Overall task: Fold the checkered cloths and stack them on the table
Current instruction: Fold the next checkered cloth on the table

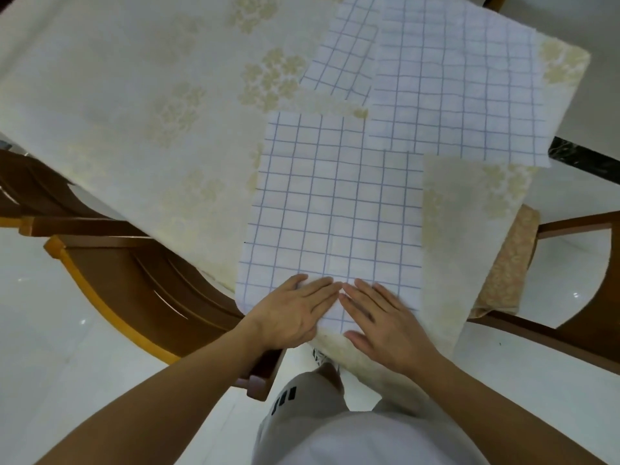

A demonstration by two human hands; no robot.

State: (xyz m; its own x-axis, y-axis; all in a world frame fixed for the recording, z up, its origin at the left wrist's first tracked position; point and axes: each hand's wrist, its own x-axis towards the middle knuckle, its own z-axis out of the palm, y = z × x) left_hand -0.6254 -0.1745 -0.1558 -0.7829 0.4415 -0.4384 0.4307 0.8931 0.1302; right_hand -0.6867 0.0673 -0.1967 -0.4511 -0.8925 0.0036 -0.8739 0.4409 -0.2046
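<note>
Seen from above, a person's left hand and right hand lie flat with fingers straight, fingertips nearly meeting, pressing the near edge of a white checkered cloth spread at the near edge of the table, which wears a cream floral cover. Farther back, just beyond it to the right, a second checkered cloth overlaps a third cloth. Wooden chairs stand at the left
</note>
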